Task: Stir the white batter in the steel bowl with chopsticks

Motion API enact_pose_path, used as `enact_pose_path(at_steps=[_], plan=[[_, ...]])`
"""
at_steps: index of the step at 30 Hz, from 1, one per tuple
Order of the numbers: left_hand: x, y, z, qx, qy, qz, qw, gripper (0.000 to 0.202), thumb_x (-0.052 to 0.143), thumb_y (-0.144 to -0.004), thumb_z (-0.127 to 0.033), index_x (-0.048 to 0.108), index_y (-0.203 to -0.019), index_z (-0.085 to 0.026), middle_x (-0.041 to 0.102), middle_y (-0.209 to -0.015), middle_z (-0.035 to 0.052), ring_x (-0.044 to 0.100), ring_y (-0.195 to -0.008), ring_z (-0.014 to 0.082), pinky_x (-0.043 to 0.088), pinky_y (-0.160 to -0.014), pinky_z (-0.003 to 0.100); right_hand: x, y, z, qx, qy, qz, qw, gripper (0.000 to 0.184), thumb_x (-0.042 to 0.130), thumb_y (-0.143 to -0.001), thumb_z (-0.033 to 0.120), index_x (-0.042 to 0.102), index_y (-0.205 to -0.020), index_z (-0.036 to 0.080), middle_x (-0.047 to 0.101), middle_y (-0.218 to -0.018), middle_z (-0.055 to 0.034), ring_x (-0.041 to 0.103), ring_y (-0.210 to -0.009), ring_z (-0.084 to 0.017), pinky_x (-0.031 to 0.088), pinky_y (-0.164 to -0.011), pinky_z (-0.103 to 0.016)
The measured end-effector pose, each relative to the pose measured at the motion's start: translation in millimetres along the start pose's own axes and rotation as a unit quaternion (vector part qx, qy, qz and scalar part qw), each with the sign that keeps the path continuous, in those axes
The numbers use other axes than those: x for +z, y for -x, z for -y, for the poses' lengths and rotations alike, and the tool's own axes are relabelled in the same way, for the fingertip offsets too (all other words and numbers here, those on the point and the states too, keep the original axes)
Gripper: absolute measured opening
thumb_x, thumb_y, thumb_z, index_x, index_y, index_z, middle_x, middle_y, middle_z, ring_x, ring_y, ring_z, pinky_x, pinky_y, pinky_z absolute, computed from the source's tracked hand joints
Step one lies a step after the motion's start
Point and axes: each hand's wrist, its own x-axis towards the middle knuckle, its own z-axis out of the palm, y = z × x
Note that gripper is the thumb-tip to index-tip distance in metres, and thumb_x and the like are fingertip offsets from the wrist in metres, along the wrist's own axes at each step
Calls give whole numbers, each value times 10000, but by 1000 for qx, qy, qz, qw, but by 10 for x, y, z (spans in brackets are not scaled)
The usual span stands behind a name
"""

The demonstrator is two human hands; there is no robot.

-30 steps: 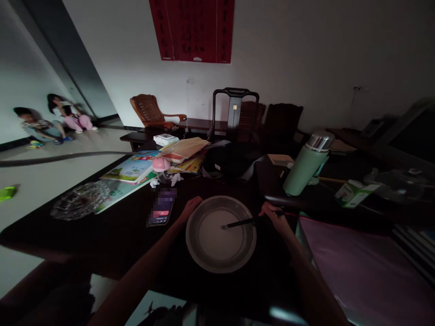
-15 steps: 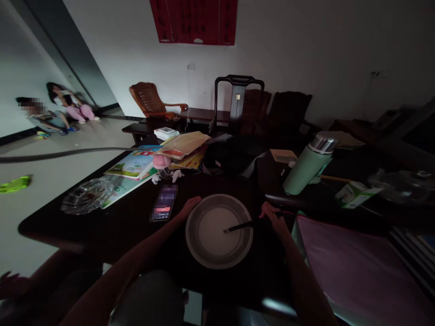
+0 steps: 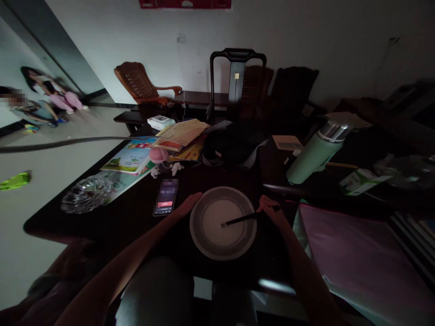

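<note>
A round metal bowl [image 3: 204, 240] with a whitish mixture inside sits on the dark table [image 3: 112, 217] in front of me. My left hand [image 3: 187, 204] rests flat against the bowl's left rim, fingers stretched out. My right hand [image 3: 272, 212] is closed on dark chopsticks [image 3: 241, 219] whose tips dip into the mixture near the bowl's middle.
A phone [image 3: 165, 199] lies left of the bowl, with a glass dish [image 3: 86, 193], books [image 3: 132, 158] and a pink toy [image 3: 159, 156] beyond. A green thermos [image 3: 314, 154], a small carton [image 3: 360, 180] and a pink folder [image 3: 360, 253] lie to the right. Chairs [image 3: 236, 77] stand behind; people [image 3: 41, 99] sit at far left.
The camera has tilted downward, so everything sits higher in view. The chopstick tips have shifted slightly within the bowl. My left hand stays at the rim.
</note>
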Motion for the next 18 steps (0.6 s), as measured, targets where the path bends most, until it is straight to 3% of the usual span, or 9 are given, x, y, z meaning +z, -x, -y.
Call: enact_pose_path(at_steps=[4,7,10,14,18], plan=[[1,74,-19,-8,-5,-4,1000,579,531,-755,-751,645,-739,-183,644,-767,39,546,-772,208,460,-753,329,-19,10,54,-6,13,7,1000,339,609,-864,472,753,-675,231,547,-661,-22,517,-684,-184,401,-664,-341],[4,133,18,-11,-11,-20,1000,619,528,-734,-781,645,-753,-173,666,-819,48,553,-839,227,453,-816,348,-136,23,77,-8,23,-26,999,457,491,-935,476,702,-614,229,512,-675,-29,496,-708,-190,394,-675,-346],[23,184,103,-13,-3,-42,999,610,504,-757,-769,629,-791,-174,654,-839,42,543,-877,232,447,-823,348,-123,38,102,-15,22,0,1000,511,459,-943,494,683,-571,224,527,-680,-38,508,-688,-187,403,-650,-342],[82,225,220,9,14,-93,996,552,536,-733,-742,500,-698,-193,528,-719,-6,479,-761,181,429,-727,301,20,34,110,-27,22,50,998,359,594,-870,483,749,-666,233,574,-672,-32,538,-685,-190,419,-658,-345],[152,263,261,27,41,-112,992,529,544,-749,-709,418,-668,-201,424,-673,-37,414,-688,137,390,-651,259,-75,19,79,-26,23,2,999,406,539,-909,478,714,-642,226,529,-680,-30,502,-704,-189,401,-681,-351]])
